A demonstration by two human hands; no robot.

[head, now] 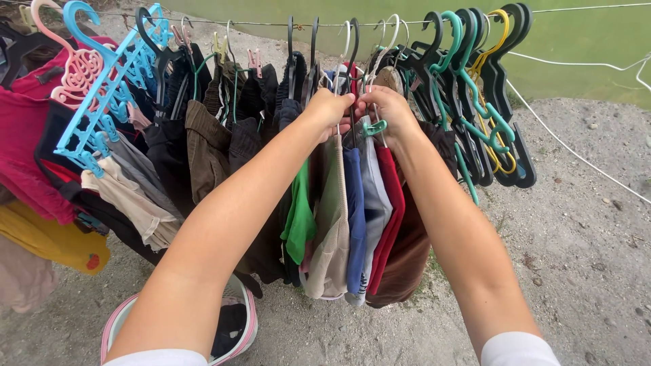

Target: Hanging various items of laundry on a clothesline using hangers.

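Two hands, left (330, 108), right (386, 108), gripping hangers (352, 47) on clothesline (271, 24)

I stood outdoors in flat, even daylight; the ground (576, 271) under me was pale grey dirt strewn with small stones and a few thin weeds; beyond it a dull green wall (380, 17) filled the top of my view; a white cord (576, 154) ran slanting across the ground.
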